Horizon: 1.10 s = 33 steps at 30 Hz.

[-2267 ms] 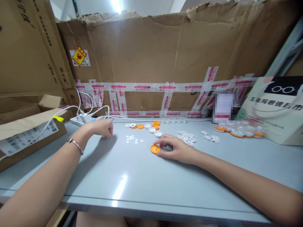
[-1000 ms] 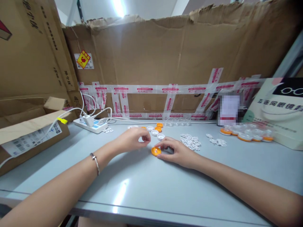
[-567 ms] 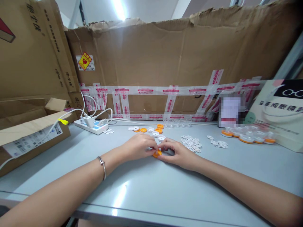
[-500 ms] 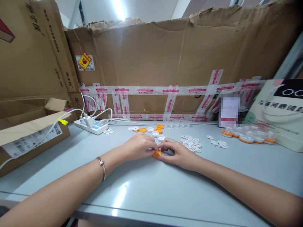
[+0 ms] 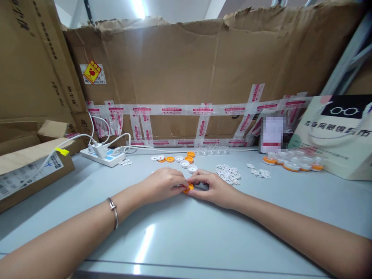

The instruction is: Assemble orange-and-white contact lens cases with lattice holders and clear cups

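A small round orange plastic ring rests on the grey table, largely covered by fingers. My right hand grips its edge between thumb and forefinger. From the other side my left hand has its fingertips closed at the ring; whether a small part sits between them is hidden. Just beyond are white round rings and orange ones. A heap of small flat white pieces lies past my right hand, with a smaller group farther right.
A row of clear round pieces lines the back beneath a taped carton. Orange and white discs with clear covers cluster at right beside a paper bag. At left are a power strip and an open cardboard box.
The whole scene has shifted slightly left in the view. Both hands stay at the orange ring, with only slight movement of the fingers.
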Tool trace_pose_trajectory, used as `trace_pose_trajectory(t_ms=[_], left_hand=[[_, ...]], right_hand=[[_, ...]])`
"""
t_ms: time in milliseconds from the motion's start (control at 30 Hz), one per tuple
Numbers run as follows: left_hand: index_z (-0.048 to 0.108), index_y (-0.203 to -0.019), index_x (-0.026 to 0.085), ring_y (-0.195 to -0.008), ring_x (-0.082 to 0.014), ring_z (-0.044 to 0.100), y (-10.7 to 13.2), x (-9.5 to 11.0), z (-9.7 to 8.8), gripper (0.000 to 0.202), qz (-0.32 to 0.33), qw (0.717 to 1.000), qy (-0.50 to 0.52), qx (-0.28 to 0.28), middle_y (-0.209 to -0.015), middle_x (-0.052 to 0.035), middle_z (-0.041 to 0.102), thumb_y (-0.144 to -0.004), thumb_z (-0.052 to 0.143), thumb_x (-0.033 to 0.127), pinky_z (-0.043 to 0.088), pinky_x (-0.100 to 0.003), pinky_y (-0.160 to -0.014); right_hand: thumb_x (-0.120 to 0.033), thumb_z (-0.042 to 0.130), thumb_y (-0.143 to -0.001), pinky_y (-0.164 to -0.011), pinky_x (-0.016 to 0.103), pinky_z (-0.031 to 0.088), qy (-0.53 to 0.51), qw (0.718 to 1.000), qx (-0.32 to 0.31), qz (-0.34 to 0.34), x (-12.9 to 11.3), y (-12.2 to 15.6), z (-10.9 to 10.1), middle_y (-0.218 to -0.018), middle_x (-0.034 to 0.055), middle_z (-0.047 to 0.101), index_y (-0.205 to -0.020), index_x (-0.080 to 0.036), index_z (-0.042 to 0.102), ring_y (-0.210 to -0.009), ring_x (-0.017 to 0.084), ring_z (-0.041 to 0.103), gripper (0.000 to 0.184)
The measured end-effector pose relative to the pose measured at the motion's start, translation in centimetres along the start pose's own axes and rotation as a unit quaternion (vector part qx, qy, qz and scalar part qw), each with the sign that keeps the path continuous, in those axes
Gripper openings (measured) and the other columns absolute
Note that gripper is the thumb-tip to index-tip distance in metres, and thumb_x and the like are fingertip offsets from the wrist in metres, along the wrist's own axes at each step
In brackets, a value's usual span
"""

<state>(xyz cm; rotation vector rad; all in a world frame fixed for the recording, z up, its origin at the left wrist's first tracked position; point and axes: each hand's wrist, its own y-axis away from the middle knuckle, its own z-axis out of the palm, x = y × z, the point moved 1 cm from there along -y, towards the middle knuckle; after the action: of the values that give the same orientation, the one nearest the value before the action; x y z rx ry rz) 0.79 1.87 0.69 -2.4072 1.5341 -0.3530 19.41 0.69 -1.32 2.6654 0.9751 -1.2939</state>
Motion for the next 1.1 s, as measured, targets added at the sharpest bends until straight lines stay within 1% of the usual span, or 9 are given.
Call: trace_pose_trajectory(t_ms=[67,167,300,400,467,600,800,967,1100], left_hand=[[0.068,-0.085,0.016,-0.075,-0.0150,0.063,-0.1,0.0,0.1,0.016,-0.008,1.000,0.002,-0.010,-0.081,-0.0054,0.069,-0.085,0.052,0.017,0.045,-0.023,-0.069],[0.067,-0.090,0.017,-0.081,-0.0149,0.063,-0.2,-0.1,-0.1,0.016,-0.018,0.999,0.035,-0.030,-0.087,-0.0059,0.068,-0.085,0.052,0.018,0.046,-0.023,-0.074],[0.067,-0.096,0.016,-0.085,-0.0147,0.063,0.1,-0.1,-0.7,0.019,-0.026,0.995,0.078,-0.054,-0.093,-0.0065,0.067,-0.086,0.050,0.017,0.047,-0.024,-0.078],[0.065,-0.099,0.016,-0.085,-0.0145,0.063,0.6,-0.1,-0.7,0.020,-0.042,0.993,0.098,-0.051,-0.095,-0.0066,0.067,-0.086,0.049,0.017,0.047,-0.024,-0.078],[0.064,-0.100,0.016,-0.086,-0.0140,0.063,1.0,-0.2,-0.6,0.021,-0.050,0.992,0.110,-0.033,-0.096,-0.0064,0.067,-0.087,0.049,0.017,0.047,-0.024,-0.078],[0.065,-0.099,0.017,-0.085,-0.0132,0.062,1.3,-0.4,-0.3,0.020,-0.056,0.990,0.132,0.002,-0.094,-0.0059,0.067,-0.087,0.048,0.020,0.048,-0.023,-0.078],[0.066,-0.100,0.016,-0.087,-0.0138,0.062,1.4,-0.6,0.0,0.022,-0.036,0.993,0.115,-0.008,-0.097,-0.0070,0.067,-0.088,0.047,0.018,0.047,-0.023,-0.080],[0.067,-0.101,0.018,-0.087,-0.0134,0.063,1.6,-0.5,0.0,0.023,-0.038,0.994,0.105,-0.008,-0.098,-0.0059,0.067,-0.088,0.048,0.018,0.048,-0.022,-0.079],[0.067,-0.102,0.019,-0.087,-0.0136,0.063,1.6,-0.4,0.0,0.024,-0.040,0.994,0.098,-0.013,-0.099,-0.0054,0.067,-0.088,0.047,0.019,0.048,-0.023,-0.079]], right_hand=[[-0.032,0.061,-0.077,-0.084,0.028,0.043,-0.018,1.000,0.002,-0.006,0.1,0.0,0.0,-0.092,0.0043,0.059,-0.095,-0.021,0.070,-0.088,0.015,0.057,0.023],[-0.032,0.062,-0.076,-0.083,0.029,0.045,-0.045,0.999,0.010,-0.008,0.3,0.0,0.1,-0.094,0.0046,0.062,-0.095,-0.020,0.069,-0.088,0.016,0.059,0.024],[-0.032,0.066,-0.070,-0.080,0.029,0.047,-0.089,0.995,0.033,0.023,0.7,0.0,0.3,-0.091,0.0040,0.066,-0.097,-0.017,0.067,-0.085,0.016,0.060,0.031],[-0.030,0.067,-0.070,-0.080,0.029,0.047,-0.063,0.997,0.042,0.029,0.7,0.1,0.3,-0.088,0.0026,0.067,-0.091,-0.017,0.067,-0.084,0.016,0.061,0.025],[-0.030,0.067,-0.071,-0.078,0.028,0.047,-0.040,0.998,0.044,0.033,0.7,0.2,0.3,-0.087,0.0020,0.067,-0.088,-0.018,0.067,-0.083,0.016,0.061,0.022],[-0.032,0.067,-0.071,-0.076,0.027,0.047,-0.044,0.998,0.038,0.039,0.7,0.4,0.3,-0.087,0.0011,0.068,-0.087,-0.019,0.067,-0.083,0.016,0.062,0.021],[-0.032,0.066,-0.073,-0.078,0.027,0.047,-0.019,0.999,0.039,0.023,0.2,0.6,0.2,-0.088,0.0013,0.068,-0.086,-0.020,0.069,-0.084,0.016,0.062,0.018],[-0.031,0.064,-0.076,-0.077,0.027,0.047,0.017,0.999,0.046,0.000,-0.1,0.7,0.0,-0.088,0.0010,0.069,-0.087,-0.021,0.069,-0.083,0.016,0.063,0.016],[-0.030,0.064,-0.076,-0.077,0.028,0.048,0.050,0.997,0.055,-0.025,0.2,0.7,0.2,-0.089,0.0016,0.070,-0.088,-0.021,0.070,-0.083,0.016,0.063,0.016]])
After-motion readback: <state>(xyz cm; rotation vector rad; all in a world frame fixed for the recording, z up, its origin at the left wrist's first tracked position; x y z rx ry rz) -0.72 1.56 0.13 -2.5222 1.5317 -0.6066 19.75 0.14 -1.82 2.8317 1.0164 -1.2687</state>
